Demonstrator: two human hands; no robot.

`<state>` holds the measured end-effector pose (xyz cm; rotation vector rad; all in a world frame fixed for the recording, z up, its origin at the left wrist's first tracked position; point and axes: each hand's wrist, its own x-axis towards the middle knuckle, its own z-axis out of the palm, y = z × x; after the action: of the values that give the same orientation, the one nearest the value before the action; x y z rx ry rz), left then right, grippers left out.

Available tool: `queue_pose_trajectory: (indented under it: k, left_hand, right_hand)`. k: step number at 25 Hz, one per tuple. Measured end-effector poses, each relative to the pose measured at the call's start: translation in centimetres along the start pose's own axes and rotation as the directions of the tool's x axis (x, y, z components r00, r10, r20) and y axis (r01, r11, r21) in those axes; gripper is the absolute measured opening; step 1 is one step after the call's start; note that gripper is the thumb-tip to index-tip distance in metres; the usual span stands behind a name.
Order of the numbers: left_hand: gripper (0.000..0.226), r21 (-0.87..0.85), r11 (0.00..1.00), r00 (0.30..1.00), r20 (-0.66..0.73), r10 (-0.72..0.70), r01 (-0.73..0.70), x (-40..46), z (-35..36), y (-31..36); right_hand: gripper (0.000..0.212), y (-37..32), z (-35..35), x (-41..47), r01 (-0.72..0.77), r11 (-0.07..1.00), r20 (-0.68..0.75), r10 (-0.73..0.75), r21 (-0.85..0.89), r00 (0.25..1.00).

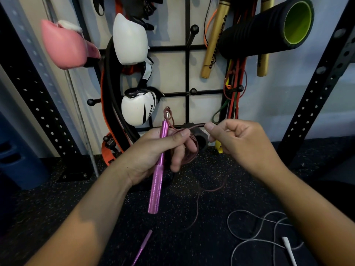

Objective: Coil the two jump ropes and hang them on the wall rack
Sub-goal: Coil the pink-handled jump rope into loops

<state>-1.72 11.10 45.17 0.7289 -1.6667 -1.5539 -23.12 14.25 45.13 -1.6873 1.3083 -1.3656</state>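
Left grip (163,150): pink handle (158,169) near-upright.

Second pink handle (142,247) and white handle (289,250), cut off below.

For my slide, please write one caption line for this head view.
Left hand holds a pink handle while right hand winds its cord; grey rope waits on floor.
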Motion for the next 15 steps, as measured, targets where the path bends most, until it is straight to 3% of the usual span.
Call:
queue_pose_trajectory:
  k: [3,7,10,11,13,14,15]
  left_hand:
    - [0.033,-0.113,0.993,0.998,0.063,-0.025,0.032,-0.1,-0.3,0.0]
    - [0.03,-0.305,0.947,0.97,0.243,-0.025,0.101,-0.5,0.1,0.5]
    - [0.024,-0.651,0.749,0.898,0.395,0.194,0.125,-0.6,0.8,1.4]
    - [0.023,-0.755,0.65,0.909,0.324,0.262,0.081,-0.7,1.1,2.0]
    - [0.027,-0.869,0.478,0.96,0.016,0.281,-0.125,-0.4,1.5,2.9]
    - [0.032,-0.847,0.462,0.953,-0.155,0.259,-0.263,-0.2,1.3,3.4]
    - [0.035,-0.756,0.526,0.92,-0.299,0.254,-0.391,-0.1,1.1,3.7]
  right_hand:
    - [0.025,-0.2,-0.1,0.1,0.035,0.999,0.038,-0.034,-0.028,0.999]
    - [0.015,0.2,-0.1,0.5,0.08,0.992,-0.047,-0.076,0.094,0.996]
    - [0.037,1.1,0.9,-0.1,-0.123,0.978,0.05,0.116,0.168,0.992]
    - [0.042,1.5,1.6,-0.4,-0.237,0.946,0.148,0.208,0.222,0.967]
    - [0.041,2.0,3.1,-1.0,-0.427,0.85,0.388,0.298,0.307,0.872]
    - [0.037,2.1,3.6,-1.3,-0.453,0.839,0.468,0.284,0.301,0.837]
    - [0.035,2.1,3.9,-1.4,-0.426,0.862,0.509,0.246,0.274,0.825]
